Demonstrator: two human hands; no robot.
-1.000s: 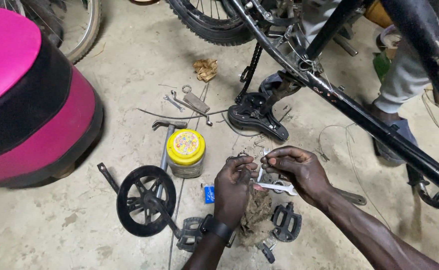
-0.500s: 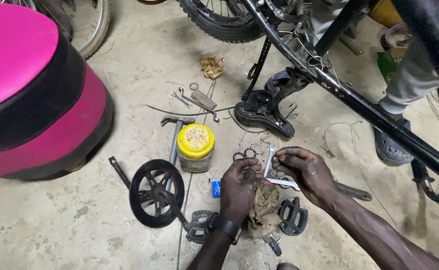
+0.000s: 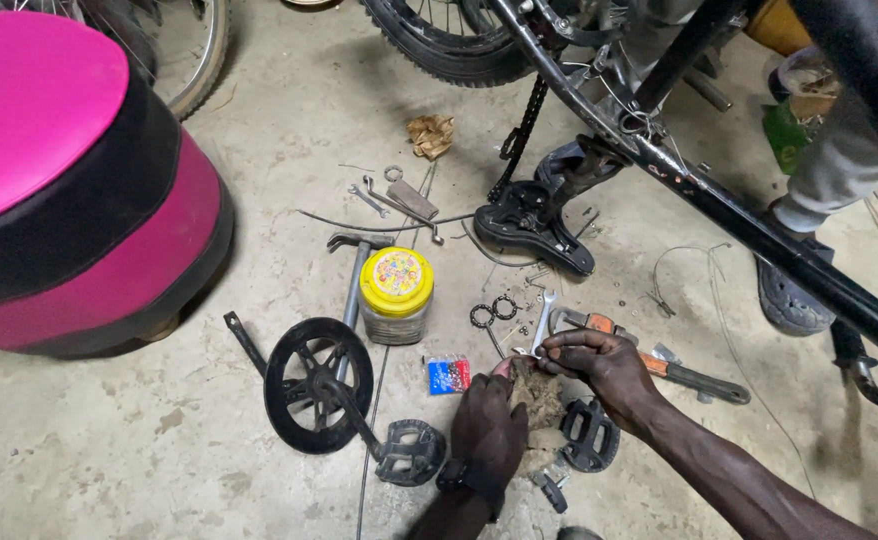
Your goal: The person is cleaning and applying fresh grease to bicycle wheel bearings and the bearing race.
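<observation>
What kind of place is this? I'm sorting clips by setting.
Most likely an informal bicycle repair spot. A bicycle frame stands over a bare concrete floor strewn with spanners, pedals and a crank wheel, where both hands work a dirty rag.

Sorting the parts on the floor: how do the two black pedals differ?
The black pedal on the crank arm lies left of the hands, joined to the black chainring. The loose black pedal lies alone, partly under the right hand. Both are black, flat, grid-patterned.
</observation>
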